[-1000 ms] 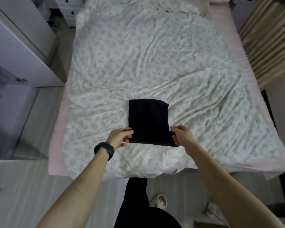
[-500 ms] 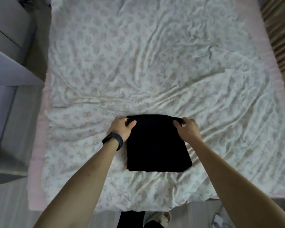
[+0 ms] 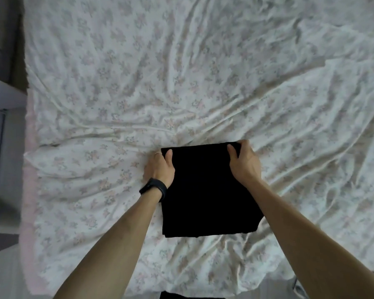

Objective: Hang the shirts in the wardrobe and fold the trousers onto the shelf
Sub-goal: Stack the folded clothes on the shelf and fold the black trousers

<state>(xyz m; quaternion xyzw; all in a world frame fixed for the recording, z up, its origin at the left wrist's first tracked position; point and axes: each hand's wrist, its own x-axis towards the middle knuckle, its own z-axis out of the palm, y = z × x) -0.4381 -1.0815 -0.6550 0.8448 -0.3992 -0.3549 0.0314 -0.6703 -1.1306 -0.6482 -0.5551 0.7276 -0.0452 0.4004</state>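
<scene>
Your left hand (image 3: 160, 167) and right hand (image 3: 243, 160) have moved from near edge to far corners of the square black folded cloth trousers (image 3: 205, 190), pinching them, thumbs on top; fold looks done, shelf next.

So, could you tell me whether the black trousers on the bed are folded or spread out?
Folded: the trousers lie as a compact rectangle on the bedsheet, with the left hand and right hand holding the far corners.
</scene>
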